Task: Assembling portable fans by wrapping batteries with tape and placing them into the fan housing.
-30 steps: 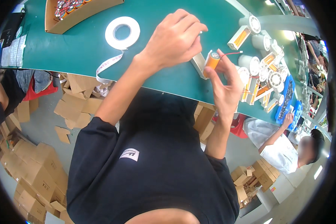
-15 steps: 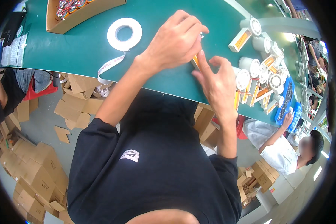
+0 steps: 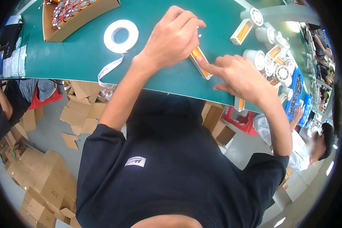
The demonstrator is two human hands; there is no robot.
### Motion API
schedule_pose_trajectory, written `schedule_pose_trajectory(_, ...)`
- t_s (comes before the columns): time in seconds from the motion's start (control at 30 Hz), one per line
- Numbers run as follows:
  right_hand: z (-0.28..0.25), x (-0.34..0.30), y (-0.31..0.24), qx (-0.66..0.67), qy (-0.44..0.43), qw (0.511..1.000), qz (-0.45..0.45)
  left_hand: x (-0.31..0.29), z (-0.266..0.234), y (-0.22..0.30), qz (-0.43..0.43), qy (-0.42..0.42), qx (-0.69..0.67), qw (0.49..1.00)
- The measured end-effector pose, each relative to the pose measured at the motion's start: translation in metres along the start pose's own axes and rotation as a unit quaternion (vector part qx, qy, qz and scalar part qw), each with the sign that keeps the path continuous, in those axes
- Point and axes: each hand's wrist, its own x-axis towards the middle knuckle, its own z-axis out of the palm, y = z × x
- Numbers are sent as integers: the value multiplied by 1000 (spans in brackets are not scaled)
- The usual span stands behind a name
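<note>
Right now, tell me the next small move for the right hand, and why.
Probably have the right hand press gently along the orange cell: its index finger rests on the cell, which lies in the white housing, while the left hand covers the housing's far end, perhaps steadying it. Whether the cell is fully seated cannot be told.

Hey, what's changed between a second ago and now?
The right hand let go of the orange battery it was pinching. The battery moved left into the white housing, and the index finger now rests on it. The left hand stays at the housing's far end; the tape roll still lies on the table.
</note>
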Motion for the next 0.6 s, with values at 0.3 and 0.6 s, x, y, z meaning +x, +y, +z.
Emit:
schedule_pose_trajectory(0.3, 5, -15, 6, 26, 63, 997, -24, 0, 1, -1, 3, 2, -5, 1000)
schedule_pose_trajectory(0.6, 12, -11, 12, 30, 20, 998, -60, -2, 1, -1, 4, 7, 1, 1000)
